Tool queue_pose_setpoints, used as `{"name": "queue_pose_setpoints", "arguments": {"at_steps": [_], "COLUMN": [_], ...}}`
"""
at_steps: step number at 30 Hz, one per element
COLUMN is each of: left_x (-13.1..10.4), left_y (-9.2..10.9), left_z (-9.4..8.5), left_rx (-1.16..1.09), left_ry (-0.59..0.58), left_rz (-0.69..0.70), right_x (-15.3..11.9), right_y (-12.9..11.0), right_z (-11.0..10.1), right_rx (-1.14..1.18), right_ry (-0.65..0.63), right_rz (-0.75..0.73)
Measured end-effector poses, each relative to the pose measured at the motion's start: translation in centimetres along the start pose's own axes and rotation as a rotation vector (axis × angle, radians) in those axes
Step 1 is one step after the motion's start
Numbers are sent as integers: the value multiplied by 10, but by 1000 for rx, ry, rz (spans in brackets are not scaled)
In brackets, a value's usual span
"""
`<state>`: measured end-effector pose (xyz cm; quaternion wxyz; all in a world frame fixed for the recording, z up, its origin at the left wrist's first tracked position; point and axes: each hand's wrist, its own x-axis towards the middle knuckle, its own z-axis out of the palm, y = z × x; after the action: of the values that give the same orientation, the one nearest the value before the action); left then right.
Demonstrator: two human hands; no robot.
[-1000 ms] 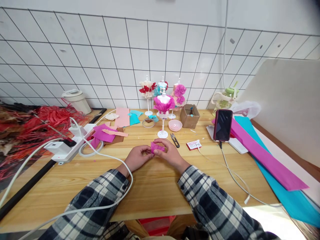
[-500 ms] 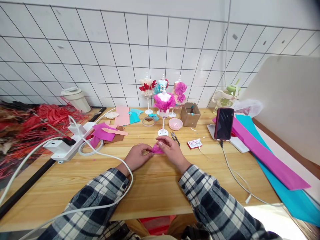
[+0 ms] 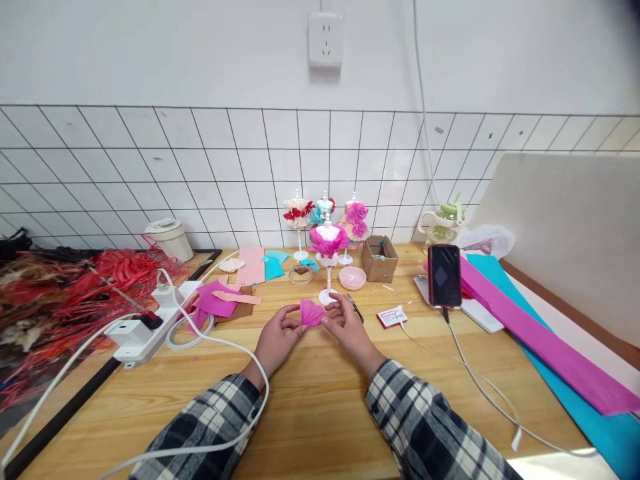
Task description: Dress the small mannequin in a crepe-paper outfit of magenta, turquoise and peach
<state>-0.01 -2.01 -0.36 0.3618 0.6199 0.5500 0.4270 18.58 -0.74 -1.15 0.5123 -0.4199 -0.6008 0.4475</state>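
Observation:
A small magenta pleated paper fan point(image 3: 311, 313) is spread between my two hands, above the wooden table. My left hand point(image 3: 280, 337) pinches its lower left edge between thumb and finger. At its right edge, my right hand point(image 3: 350, 333) grips it with the thumb and fingertips. Just beyond stands a small white dress form point(image 3: 328, 241) wearing a magenta paper ruffle, its round base partly behind my right fingers. Small scissors point(image 3: 355, 307) lie next to my right hand, partly hidden by it.
Three decorated forms point(image 3: 299, 213) stand behind, near a pink bowl point(image 3: 353, 277) and cardboard box point(image 3: 379, 259). Paper scraps point(image 3: 215, 299) and a power strip point(image 3: 150, 327) lie left, with a white cable crossing my left sleeve. A phone point(image 3: 445, 276) and long paper strips point(image 3: 540, 333) are right.
The magenta paper, mostly covered by my hands before, now shows as an open fan. My right hand has moved off its front to its right edge. The view has tilted up.

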Motion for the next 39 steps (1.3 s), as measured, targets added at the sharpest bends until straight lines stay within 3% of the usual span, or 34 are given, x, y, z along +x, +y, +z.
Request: {"name": "queue_pose_setpoints", "arguments": {"at_steps": [6,12,16,22,34,39], "left_x": [-4,-6,-3,-3,-4,-4], "left_y": [4,6,4,1,2,5], "left_z": [1,2,0,0,0,-1], "left_rx": [1,43,-26,-96,-89,-233], "left_ry": [34,-22,6,-1,42,24], "left_rz": [29,76,56,48,57,4], "right_x": [0,3,2,0,0,0], "right_y": [12,8,6,2,1,1], "right_z": [8,6,6,12,13,10], "right_rx": [40,9,59,255,252,211], "right_ry": [-67,-9,17,-149,-115,-133], "right_rz": [70,44,22,246,251,233]}}
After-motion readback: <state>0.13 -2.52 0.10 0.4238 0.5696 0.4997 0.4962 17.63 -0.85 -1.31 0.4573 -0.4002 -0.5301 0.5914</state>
